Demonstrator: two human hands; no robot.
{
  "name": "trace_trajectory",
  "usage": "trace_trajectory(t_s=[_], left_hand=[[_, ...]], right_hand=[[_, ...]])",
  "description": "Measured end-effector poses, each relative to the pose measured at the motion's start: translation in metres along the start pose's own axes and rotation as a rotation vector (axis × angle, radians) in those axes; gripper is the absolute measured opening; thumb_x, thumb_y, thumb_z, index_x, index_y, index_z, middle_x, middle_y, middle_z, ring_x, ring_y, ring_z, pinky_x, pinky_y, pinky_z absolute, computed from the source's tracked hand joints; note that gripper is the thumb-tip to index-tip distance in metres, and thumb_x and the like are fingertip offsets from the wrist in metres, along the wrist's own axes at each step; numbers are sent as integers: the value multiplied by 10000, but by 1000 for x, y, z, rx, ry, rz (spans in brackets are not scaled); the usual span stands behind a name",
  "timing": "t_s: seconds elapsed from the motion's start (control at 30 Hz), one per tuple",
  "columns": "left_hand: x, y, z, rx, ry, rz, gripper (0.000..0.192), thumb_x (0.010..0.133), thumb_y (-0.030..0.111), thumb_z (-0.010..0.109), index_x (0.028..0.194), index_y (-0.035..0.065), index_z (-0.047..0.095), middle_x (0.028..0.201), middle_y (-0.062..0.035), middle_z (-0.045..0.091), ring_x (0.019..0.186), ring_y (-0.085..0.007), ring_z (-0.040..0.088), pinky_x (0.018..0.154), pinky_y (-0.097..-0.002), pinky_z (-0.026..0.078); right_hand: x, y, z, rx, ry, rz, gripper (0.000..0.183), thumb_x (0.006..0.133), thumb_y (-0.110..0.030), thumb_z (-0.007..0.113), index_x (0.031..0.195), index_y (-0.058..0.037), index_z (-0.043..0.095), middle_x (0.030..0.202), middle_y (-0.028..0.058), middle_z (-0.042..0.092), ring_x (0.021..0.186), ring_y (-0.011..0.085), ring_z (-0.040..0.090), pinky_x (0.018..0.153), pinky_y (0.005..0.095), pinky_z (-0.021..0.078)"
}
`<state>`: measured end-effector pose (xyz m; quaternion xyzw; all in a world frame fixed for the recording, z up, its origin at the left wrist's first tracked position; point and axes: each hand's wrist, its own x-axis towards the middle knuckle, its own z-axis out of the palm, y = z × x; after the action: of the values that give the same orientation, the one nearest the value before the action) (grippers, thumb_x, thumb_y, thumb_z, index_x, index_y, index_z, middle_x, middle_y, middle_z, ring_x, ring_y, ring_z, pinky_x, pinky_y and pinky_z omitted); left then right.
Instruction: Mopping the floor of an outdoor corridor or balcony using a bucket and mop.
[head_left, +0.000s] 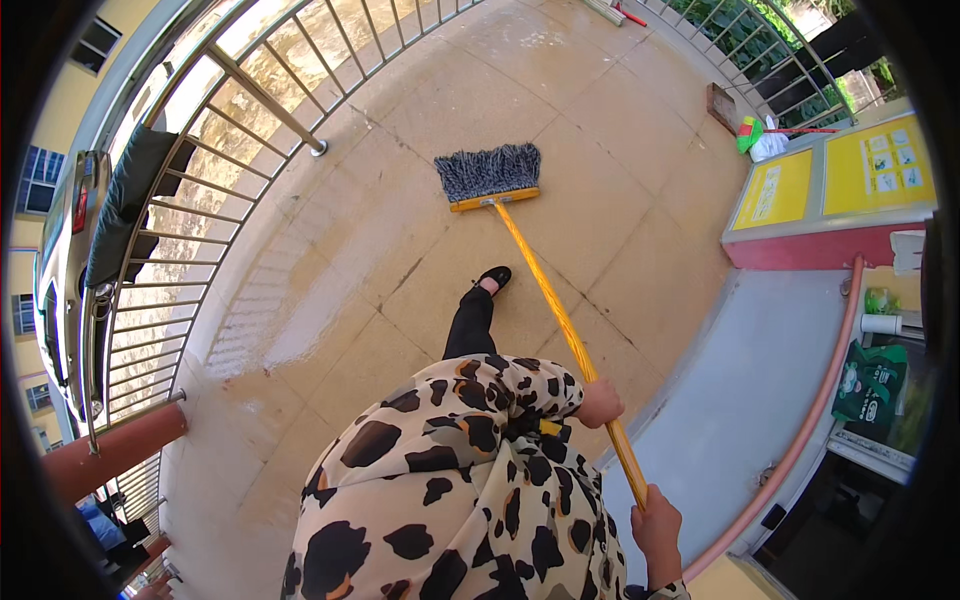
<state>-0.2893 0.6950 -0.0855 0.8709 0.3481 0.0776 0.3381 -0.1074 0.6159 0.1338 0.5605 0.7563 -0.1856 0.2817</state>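
A flat string mop lies with its dark grey-and-white yarn head (489, 171) spread on the tiled floor (420, 255). Its yellow crossbar (495, 199) joins a long yellow twist-patterned handle (551, 296) that slants back towards my right side. My left hand (600, 403) is wrapped around the handle in front of my waist, the arm reaching across my body. Nearer the handle's end, my right hand (657, 526) grips it too. The lower end is hidden in that fist. One foot in a black shoe (495, 279) is planted left of the handle.
A metal railing (225, 191) curves along the left, with dark cloth (131, 202) over it. On the right are a pale blue wall (750, 375), a pink pipe (814, 420) and yellow panels (877, 169). A brick-like block (721, 109) and white bag (769, 144) sit farther off. Floor patches look wet.
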Motion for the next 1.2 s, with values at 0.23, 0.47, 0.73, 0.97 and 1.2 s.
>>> trace_trajectory(t_s=[0.23, 0.47, 0.73, 0.97, 1.2], left_hand=[[3, 76, 74, -365, -129, 260, 136, 679, 142, 621, 812, 121, 595, 777, -62, 620, 803, -277, 610, 718, -401, 450], [-49, 72, 53, -294, -42, 221, 85, 716, 153, 611, 792, 117, 599, 753, -65, 622, 784, -266, 616, 721, -399, 452], [-132, -116, -25, -130, 74, -174, 112, 673, 131, 638, 785, 122, 645, 744, -78, 640, 758, -295, 629, 675, -399, 497], [-292, -315, -88, 247, 207, -921, 154, 748, 225, 610, 872, 145, 652, 884, -19, 635, 918, -201, 582, 778, -341, 427], [-375, -318, -98, 304, 246, -1164, 155, 713, 186, 618, 853, 119, 616, 907, -5, 583, 991, -178, 514, 734, -346, 461]], right_hand=[[-165, 25, -35, 10, -162, 278, 220, 783, -144, 544, 1000, -104, 545, 893, 141, 601, 824, 360, 578, 692, 458, 470], [-166, -30, -45, -64, -185, 344, 243, 752, -149, 570, 990, -106, 543, 854, 146, 599, 805, 373, 571, 686, 467, 467], [7, -110, -42, -137, 45, 36, 240, 674, -111, 627, 870, -69, 496, 697, 128, 563, 648, 344, 571, 568, 439, 454], [223, -314, -35, -10, 60, -358, 175, 772, -155, 544, 896, -45, 489, 757, 177, 612, 656, 356, 609, 594, 457, 488], [216, -402, -30, 53, -80, -393, 157, 812, -128, 492, 914, -14, 456, 774, 199, 603, 715, 393, 601, 636, 462, 485]])
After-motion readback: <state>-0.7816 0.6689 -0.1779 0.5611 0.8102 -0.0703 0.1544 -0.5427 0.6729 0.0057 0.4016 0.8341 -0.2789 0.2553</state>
